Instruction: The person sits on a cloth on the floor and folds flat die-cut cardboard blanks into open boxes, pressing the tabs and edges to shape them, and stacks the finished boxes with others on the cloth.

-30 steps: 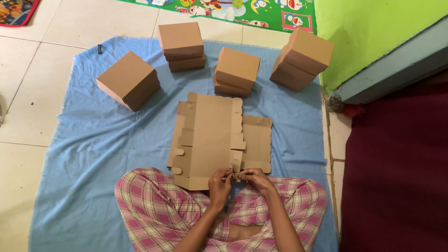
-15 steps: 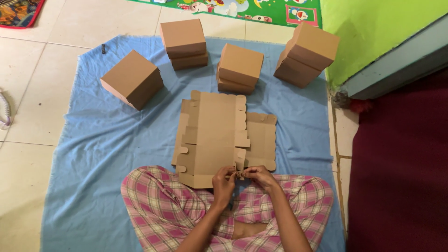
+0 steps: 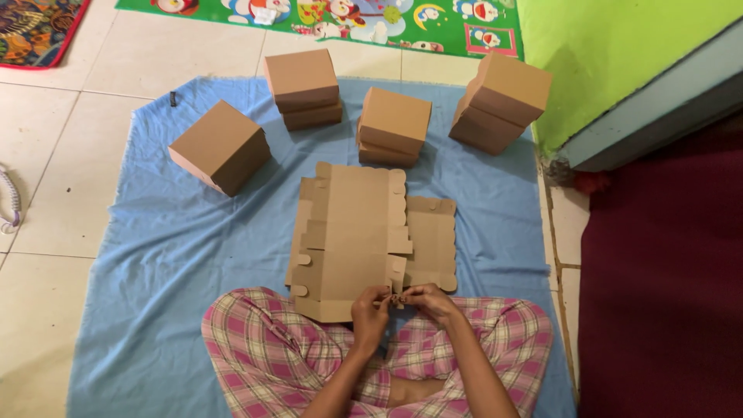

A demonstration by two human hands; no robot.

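Left hand: the left hand (image 3: pixel 370 308) rests on the near right corner of the flat cardboard blank (image 3: pixel 352 244), the fingers (image 3: pixel 381 294) closed in a narrow pinch on the edge of the blank.
Right hand: the right hand (image 3: pixel 430 300) meets the left one at the same corner; its fingers are also pinched narrow on a small tab there.
Cardboard blank: it lies unfolded on the blue cloth (image 3: pixel 139 255), just beyond the person's crossed legs in pink checked trousers (image 3: pixel 263 348), on top of other flat blanks.
Folded boxes: one single box (image 3: pixel 220 145) at far left, three stacks of boxes (image 3: pixel 393 124) further away, well apart from both hands.
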